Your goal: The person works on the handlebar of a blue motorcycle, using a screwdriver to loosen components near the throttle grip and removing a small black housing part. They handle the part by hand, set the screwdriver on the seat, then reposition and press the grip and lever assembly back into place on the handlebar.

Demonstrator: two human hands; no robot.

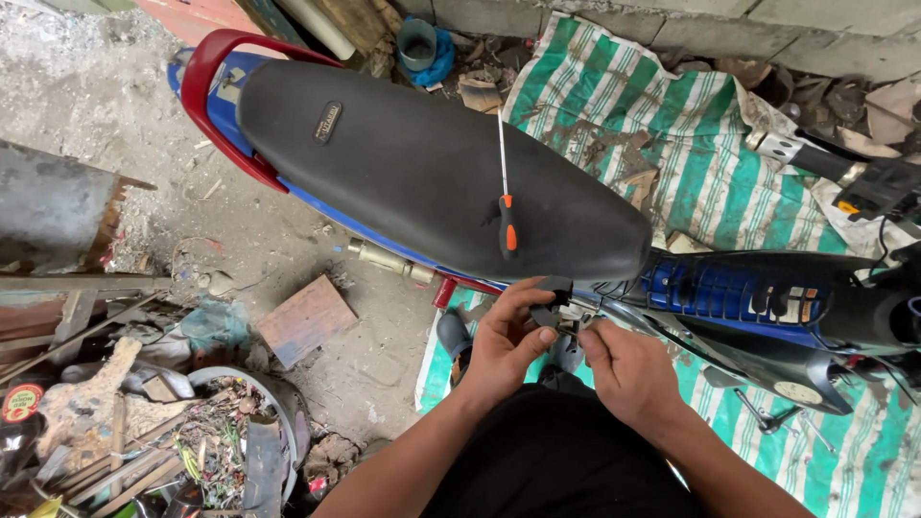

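A: What's seen far left?

B: Scrap wood and junk (115, 422) are piled at the lower left edge, w/ a round tub (273, 422) of debris beside it. A reddish board (305, 318) is laid flat on bare dirt floor (240, 221); open ground is left between pile and bike.

A: And the middle?

B: A black seat (422, 173) of a blue motorcycle is stretched diagonally, tail w/ red grab rail (206, 77) at upper left, nose to lower right. A screwdriver (506, 201) is rested on the seat, long axis approx. vertical in view, thin shaft pointed up and away, orange-black handle toward the person.

A: Hands?

B: Both are held just under the seat's front edge. The left hand (504, 341) is closed on a small black part (549, 309), fingers curled round it. The right hand (624, 369) is pressed just beside it, fingers pinched together at a small metal fitting (576, 317); what exactly is gripped can't be told. Little room is left there, the seat edge being close above.

A: Right side?

B: A green-white striped sheet (672, 144) is spread under the bike. Blue bodywork (729, 288) is exposed, and wrenches (767, 414) are laid on the sheet nr the lower right.
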